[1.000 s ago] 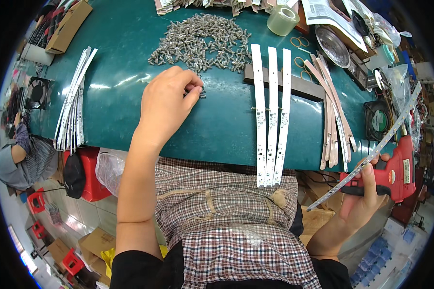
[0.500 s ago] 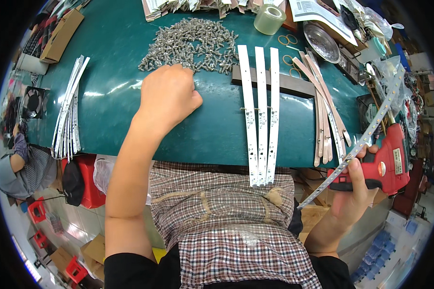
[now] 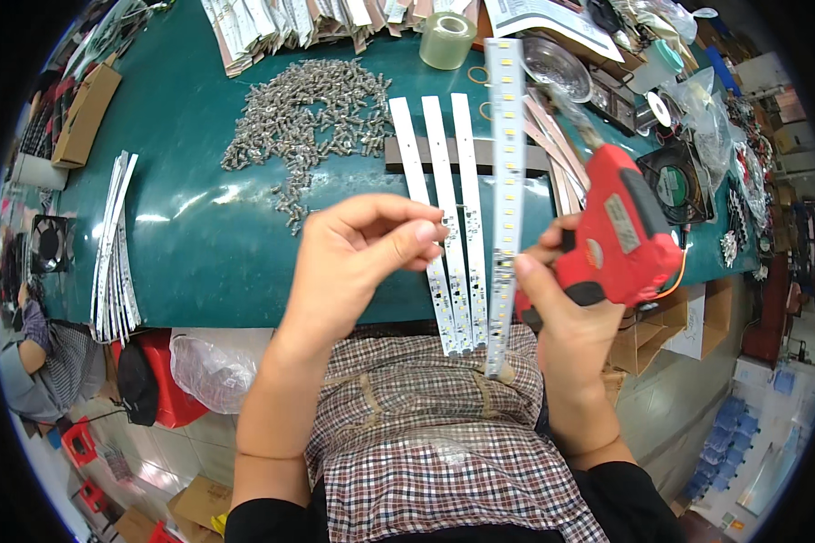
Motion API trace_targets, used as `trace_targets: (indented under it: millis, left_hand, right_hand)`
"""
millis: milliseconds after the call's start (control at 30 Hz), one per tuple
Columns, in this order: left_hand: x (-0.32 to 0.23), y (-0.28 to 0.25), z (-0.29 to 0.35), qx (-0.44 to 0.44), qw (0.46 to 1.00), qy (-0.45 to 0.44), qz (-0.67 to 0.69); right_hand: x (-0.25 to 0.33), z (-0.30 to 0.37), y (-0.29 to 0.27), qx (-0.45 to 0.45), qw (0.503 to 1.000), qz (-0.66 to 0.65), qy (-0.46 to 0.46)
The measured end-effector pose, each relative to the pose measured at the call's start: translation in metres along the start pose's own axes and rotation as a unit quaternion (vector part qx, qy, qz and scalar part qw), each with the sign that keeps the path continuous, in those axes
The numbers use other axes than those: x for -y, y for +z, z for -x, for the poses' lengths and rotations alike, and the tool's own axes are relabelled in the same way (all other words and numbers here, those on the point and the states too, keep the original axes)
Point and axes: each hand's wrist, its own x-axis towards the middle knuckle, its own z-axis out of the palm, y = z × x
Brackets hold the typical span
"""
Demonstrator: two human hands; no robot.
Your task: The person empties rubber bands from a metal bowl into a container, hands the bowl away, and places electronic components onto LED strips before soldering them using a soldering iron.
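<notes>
My left hand is raised over the near edge of the green table, thumb and forefinger pinched on what looks like a small metal screw. My right hand grips a red power screwdriver and presses a long white LED strip against it. The strip stands nearly upright in the picture, between my two hands. Behind my left hand lies a pile of several small metal screws. Three more white strips lie side by side on the table, over a dark bar.
A stack of white strips lies at the table's left end. At the back stand a tape roll, a metal bowl and paper stacks. A black fan sits on the right. Another person crouches at lower left.
My left hand left the screw pile and came up toward me with its fingers pinched. My right hand swung the red screwdriver and strip up from the lower right to the middle.
</notes>
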Motion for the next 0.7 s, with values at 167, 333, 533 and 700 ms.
trace_targets:
  millis: [167,333,533,700]
  left_hand:
    - [0.014,0.015,0.010,0.010,0.994,-0.059,0.090]
    - [0.021,0.016,0.011,0.008,0.994,-0.054,0.097]
    - [0.022,0.019,0.012,0.015,0.989,-0.060,0.131]
    - [0.022,0.022,0.012,0.003,0.991,-0.064,0.114]
  right_hand:
    - [-0.005,-0.001,0.007,0.013,1.000,0.016,0.015]
    - [-0.008,-0.001,0.008,0.021,0.999,0.006,0.032]
    - [-0.009,0.001,0.005,0.040,0.998,-0.019,0.049]
    - [-0.009,0.002,0.005,0.040,0.997,-0.039,0.061]
